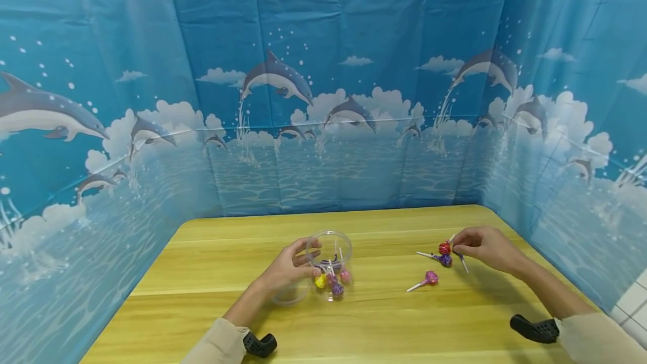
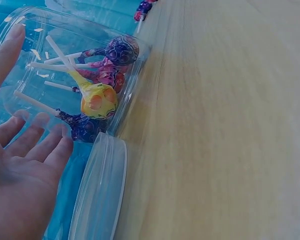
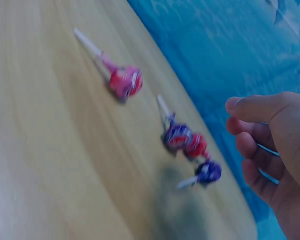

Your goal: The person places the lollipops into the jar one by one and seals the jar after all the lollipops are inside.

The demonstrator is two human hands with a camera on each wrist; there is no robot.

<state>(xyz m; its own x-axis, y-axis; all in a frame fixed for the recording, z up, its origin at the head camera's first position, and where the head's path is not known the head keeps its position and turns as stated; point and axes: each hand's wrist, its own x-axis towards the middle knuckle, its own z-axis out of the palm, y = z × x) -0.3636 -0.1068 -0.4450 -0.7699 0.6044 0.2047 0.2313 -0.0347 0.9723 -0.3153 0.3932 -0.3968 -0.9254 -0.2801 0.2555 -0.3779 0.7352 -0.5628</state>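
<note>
On the table stands a clear plastic jar (image 1: 329, 295) without its lid, holding several wrapped lollipops, among them a yellow lollipop (image 2: 99, 100) and purple and pink ones. My left hand (image 1: 292, 265) holds the jar from the left, thumb on one side and fingers round the other. Over a small group of lollipops at the right hovers my right hand (image 1: 487, 247), its fingers loosely bent and holding nothing. Below it lie a red lollipop (image 3: 196, 145), a purple lollipop (image 3: 179, 137) and another purple lollipop (image 3: 209, 172). Nearer the jar lies a pink lollipop (image 3: 126, 82).
A clear round lid (image 2: 101, 192) lies on the table beside the jar, close to the left hand. The wood-grain table (image 1: 394, 330) meets a blue dolphin-print curtain (image 1: 323, 173) at its back and sides.
</note>
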